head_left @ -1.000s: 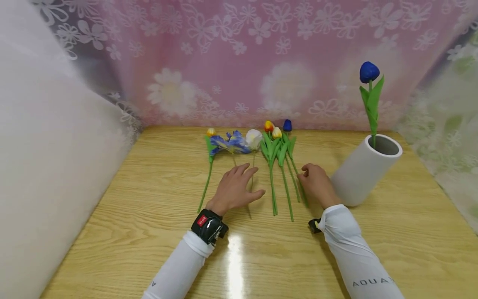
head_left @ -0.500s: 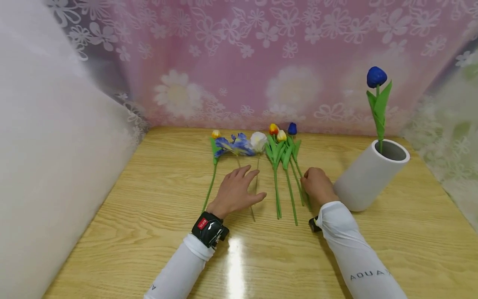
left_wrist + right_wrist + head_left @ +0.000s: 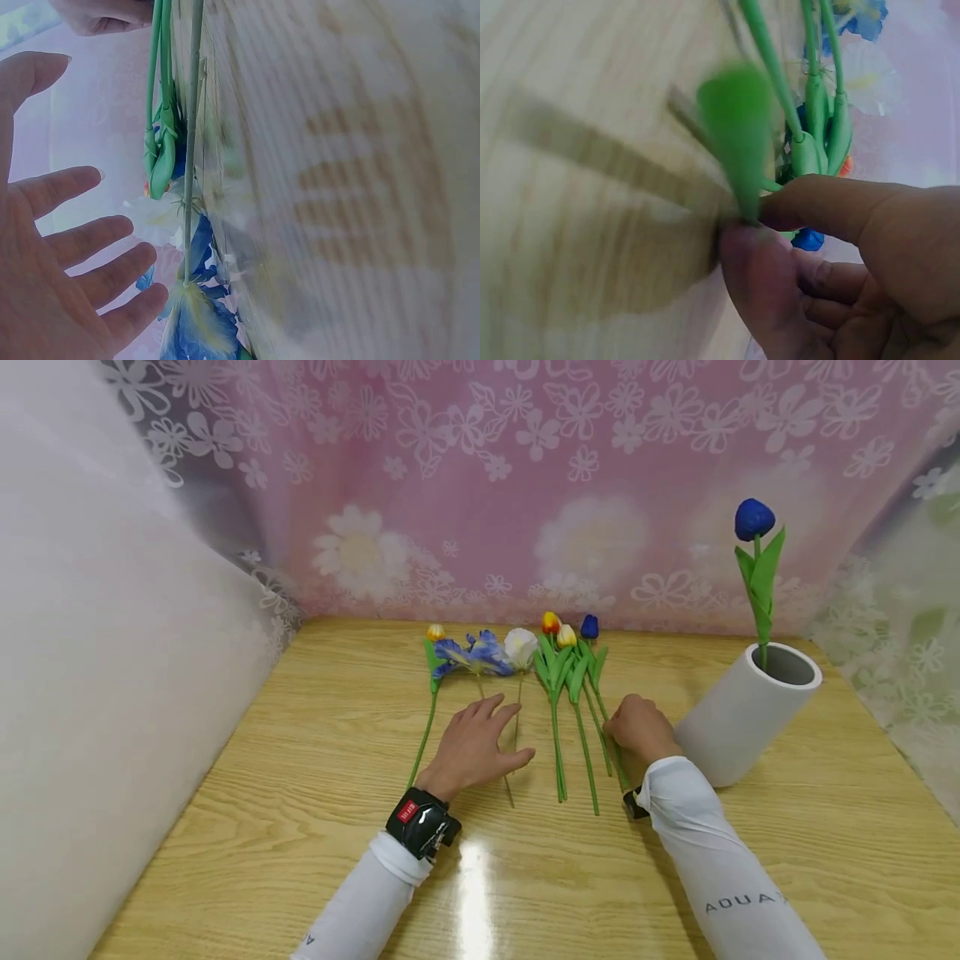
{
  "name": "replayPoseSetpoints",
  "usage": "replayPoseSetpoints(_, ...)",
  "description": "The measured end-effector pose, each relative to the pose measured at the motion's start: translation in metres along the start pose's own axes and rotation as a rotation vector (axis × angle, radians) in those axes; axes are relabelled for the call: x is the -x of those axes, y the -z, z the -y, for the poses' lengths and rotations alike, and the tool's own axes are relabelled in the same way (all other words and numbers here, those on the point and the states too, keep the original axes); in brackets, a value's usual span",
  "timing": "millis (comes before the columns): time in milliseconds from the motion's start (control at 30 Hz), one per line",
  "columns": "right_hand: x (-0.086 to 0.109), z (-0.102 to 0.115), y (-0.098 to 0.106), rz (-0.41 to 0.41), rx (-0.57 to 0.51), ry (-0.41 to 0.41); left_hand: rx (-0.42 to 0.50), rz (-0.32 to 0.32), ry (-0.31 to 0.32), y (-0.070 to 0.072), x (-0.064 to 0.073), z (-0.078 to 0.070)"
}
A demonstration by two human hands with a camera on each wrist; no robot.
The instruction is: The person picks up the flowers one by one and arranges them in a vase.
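Note:
My right hand (image 3: 641, 731) pinches the green stem of the rightmost tulip on the table; its stem end (image 3: 736, 112) points toward the camera in the right wrist view. That tulip seems to be the one with the blue head (image 3: 589, 627), though overlapping leaves make this hard to trace. My left hand (image 3: 472, 747) has its fingers spread above the thin stems of a blue iris (image 3: 480, 654) and a white flower (image 3: 520, 647). In the left wrist view, nothing lies between the left hand's fingers (image 3: 90, 241).
Beside my right hand stands a tilted-looking white vase (image 3: 738, 718) holding one upright blue tulip (image 3: 754, 520). Red-yellow (image 3: 551, 622) and pale yellow tulips (image 3: 567, 636) lie mid-table, with another yellow tulip (image 3: 436, 632) farther left. A pink floral curtain (image 3: 480, 527) hangs behind the wooden table (image 3: 300, 827).
My right fingers have come down and closed around the stem. The left hand keeps nearly the same pose. The head view has shifted slightly.

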State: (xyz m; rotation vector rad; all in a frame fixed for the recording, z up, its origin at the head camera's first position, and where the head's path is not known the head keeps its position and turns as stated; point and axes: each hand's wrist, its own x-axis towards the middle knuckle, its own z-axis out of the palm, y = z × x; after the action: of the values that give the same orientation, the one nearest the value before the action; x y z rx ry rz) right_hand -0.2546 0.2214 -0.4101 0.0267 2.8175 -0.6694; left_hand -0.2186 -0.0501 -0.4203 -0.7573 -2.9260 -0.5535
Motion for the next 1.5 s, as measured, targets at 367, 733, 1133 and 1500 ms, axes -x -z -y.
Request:
replayPoseSetpoints(367,0.01,-0.01,0.005,0.017,-0.108,0.032,0.014,-0.003,-0.014,-0.004,0.0,-0.005)
replayPoseSetpoints(733,0.035,0.005,0.033,-0.156,-0.189,0.047,0.047,-0.03,-0.038,-0.002,-0.005,-0.009)
replayPoseSetpoints(1133,0.073,0.03,0.083,-0.404,-0.175,0.153,0.026,-0.062,-0.106,0.013,-0.019,-0.023)
replayPoseSetpoints(1500,0.095,0.031,0.113,-0.778,-0.216,0.342,0.012,-0.077,-0.174,0.024,-0.032,-0.039)
